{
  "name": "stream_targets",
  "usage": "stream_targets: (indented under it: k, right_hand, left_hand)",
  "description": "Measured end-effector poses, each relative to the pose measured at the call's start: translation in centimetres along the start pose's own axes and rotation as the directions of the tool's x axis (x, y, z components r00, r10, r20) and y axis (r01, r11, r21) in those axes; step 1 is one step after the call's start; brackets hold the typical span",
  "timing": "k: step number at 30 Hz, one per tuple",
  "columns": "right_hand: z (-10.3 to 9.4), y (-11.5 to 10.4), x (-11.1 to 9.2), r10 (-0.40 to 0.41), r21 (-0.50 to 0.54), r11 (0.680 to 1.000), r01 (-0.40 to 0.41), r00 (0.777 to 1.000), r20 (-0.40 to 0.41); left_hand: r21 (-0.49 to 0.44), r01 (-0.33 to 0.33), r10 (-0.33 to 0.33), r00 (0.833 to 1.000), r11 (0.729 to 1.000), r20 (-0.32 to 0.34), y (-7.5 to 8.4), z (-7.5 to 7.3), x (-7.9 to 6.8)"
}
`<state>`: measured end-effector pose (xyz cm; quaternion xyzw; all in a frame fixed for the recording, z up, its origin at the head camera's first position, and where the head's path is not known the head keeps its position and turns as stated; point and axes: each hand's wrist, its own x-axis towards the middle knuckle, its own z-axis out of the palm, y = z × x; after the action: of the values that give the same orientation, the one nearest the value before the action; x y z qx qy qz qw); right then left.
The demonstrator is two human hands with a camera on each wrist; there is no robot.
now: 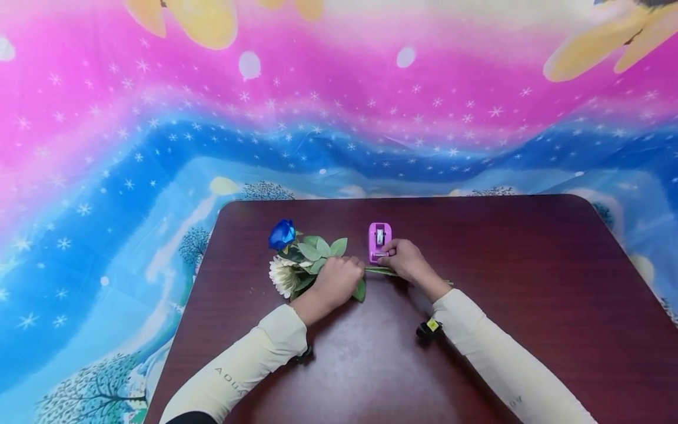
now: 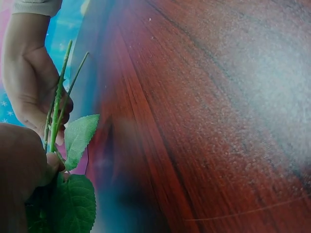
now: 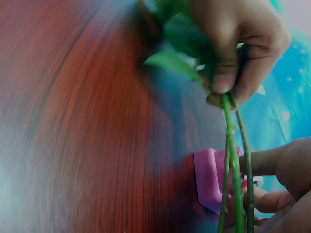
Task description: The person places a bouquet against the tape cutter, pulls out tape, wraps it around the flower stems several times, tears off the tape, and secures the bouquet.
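My left hand [image 1: 337,281] grips a small bunch of flowers by the stems, just below the leaves. A blue rose [image 1: 282,234] and a cream-white, many-petalled flower [image 1: 284,275] lie at the bunch's left end. Bare green stems [image 3: 233,160] run out rightward from the grip, passing in front of my right hand's fingers in the right wrist view. A pink tape dispenser [image 1: 373,235] with a small roll stands just behind the stems. At its near, cutter end my right hand [image 1: 412,263] has thumb and forefinger pinched at the tape's end. Green leaves [image 2: 80,138] stick out around the left hand.
Everything lies on a dark red-brown table [image 1: 529,265] with rounded far corners. A printed pink and blue cloth [image 1: 339,118] hangs behind it. Black wrist cameras, one [image 1: 428,331] under the right forearm, hang close over the tabletop.
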<state>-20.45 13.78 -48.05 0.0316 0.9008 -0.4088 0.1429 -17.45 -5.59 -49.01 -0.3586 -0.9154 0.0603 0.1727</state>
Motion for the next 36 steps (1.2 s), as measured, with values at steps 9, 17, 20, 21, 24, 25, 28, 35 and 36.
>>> stream_targets:
  k: [9, 17, 20, 21, 24, 25, 28, 35, 36]
  right_hand:
    - [0.4, -0.5, 0.2, 0.152, 0.256, 0.955, -0.150, 0.988, 0.015]
    - [0.3, -1.0, 0.2, 0.206, 0.316, 0.926, -0.204, 0.978, 0.027]
    - [0.0, -1.3, 0.1, 0.206, 0.310, 0.928, -0.206, 0.978, 0.033]
    - [-0.1, -1.3, 0.0, 0.207, 0.310, 0.928, -0.208, 0.978, 0.038]
    - [-0.5, -1.5, 0.0, 0.221, 0.325, 0.919, -0.223, 0.974, 0.044]
    - [-0.6, -1.5, 0.0, 0.226, 0.327, 0.917, -0.228, 0.973, 0.044]
    - [-0.7, -1.6, 0.0, 0.212, 0.292, 0.933, -0.210, 0.977, 0.027]
    - [-0.5, -1.5, 0.0, 0.102, 0.161, 0.983, -0.085, 0.990, -0.098]
    - [-0.5, -1.5, -0.1, 0.098, 0.163, 0.983, -0.079, 0.989, -0.113]
  left_hand:
    - [-0.007, 0.002, -0.002, 1.000, 1.000, 0.001, 0.0, 0.1, -0.2]
    - [0.001, 0.002, -0.002, 1.000, 1.000, 0.019, 0.0, 0.2, -0.1]
    - [0.005, 0.005, -0.005, 1.000, 1.000, 0.016, 0.0, 0.3, 0.0]
    - [0.005, 0.006, -0.006, 1.000, 1.000, 0.014, 0.0, 0.4, 0.1]
    - [0.002, 0.007, -0.007, 1.000, 1.000, 0.003, 0.1, 0.4, 0.5]
    - [0.000, 0.007, -0.007, 1.000, 1.000, 0.001, 0.1, 0.4, 0.7]
    - [-0.002, 0.008, -0.008, 1.000, 1.000, 0.009, 0.2, 0.5, 1.2]
    - [0.018, 0.019, -0.019, 0.999, 1.000, 0.027, 0.3, 1.0, 2.0]
    - [0.016, 0.021, -0.022, 0.999, 1.000, 0.029, 0.3, 1.1, 2.1]
